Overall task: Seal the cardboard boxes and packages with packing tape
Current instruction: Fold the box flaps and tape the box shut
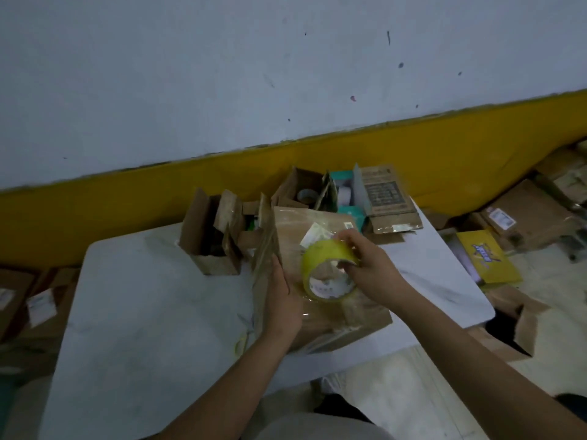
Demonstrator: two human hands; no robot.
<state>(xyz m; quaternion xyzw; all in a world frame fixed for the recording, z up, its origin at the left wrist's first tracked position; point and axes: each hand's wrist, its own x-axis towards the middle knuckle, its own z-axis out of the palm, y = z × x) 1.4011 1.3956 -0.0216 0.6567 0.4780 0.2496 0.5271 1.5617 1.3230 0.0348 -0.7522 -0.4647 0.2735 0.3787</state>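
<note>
A brown cardboard box (320,227), glossy with clear tape and bearing a white label, lies in the middle of the white table (152,306). My right hand (365,265) grips a yellow-tinted roll of packing tape (327,268) held on edge over the box top. My left hand (282,300) lies flat with straight fingers against the box's left side. Tape strips shine across the box's near end.
Open cardboard boxes stand behind: one at the left (209,236), one with tape rolls inside (301,192), a flattened one (387,201). More boxes and a yellow package (486,255) litter the floor at the right; others lie at the left (28,303). A wall rises behind.
</note>
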